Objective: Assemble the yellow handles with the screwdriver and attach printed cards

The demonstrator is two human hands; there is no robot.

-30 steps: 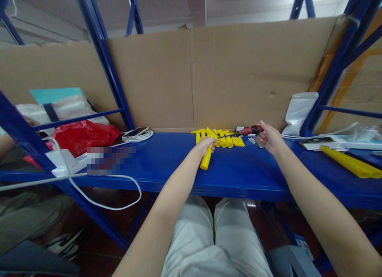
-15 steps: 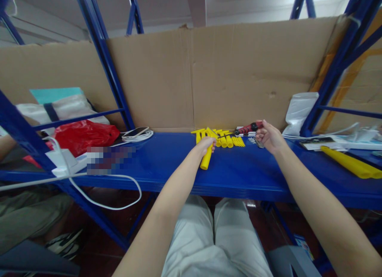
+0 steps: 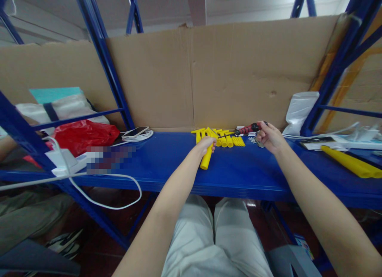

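Note:
My left hand [image 3: 208, 145] is closed around a yellow plastic handle [image 3: 205, 161], whose round lower end points toward me. In my right hand [image 3: 268, 137] the fingers grip the end of a red and black screwdriver [image 3: 247, 129]. Its thin shaft runs left to the top of the yellow handle by my left fingers; the exact contact point is too small to make out. Just behind and to the right, several more yellow handles [image 3: 229, 141] lie in a row, with flat yellow pieces [image 3: 238, 141] beside them. Small metal parts [image 3: 252, 140] rest under the screwdriver.
A cardboard sheet [image 3: 232, 78] closes off the back of the blue shelf [image 3: 167, 161]. To the left are a phone [image 3: 135, 132], a red bag [image 3: 85, 137] and a white cable [image 3: 134, 180]. A white pouch [image 3: 300, 112] and a yellow sheet [image 3: 349, 162] are on the right.
My right hand has shifted slightly on the screwdriver's end, its fingers changing position. My left hand and the yellow handle stay in place.

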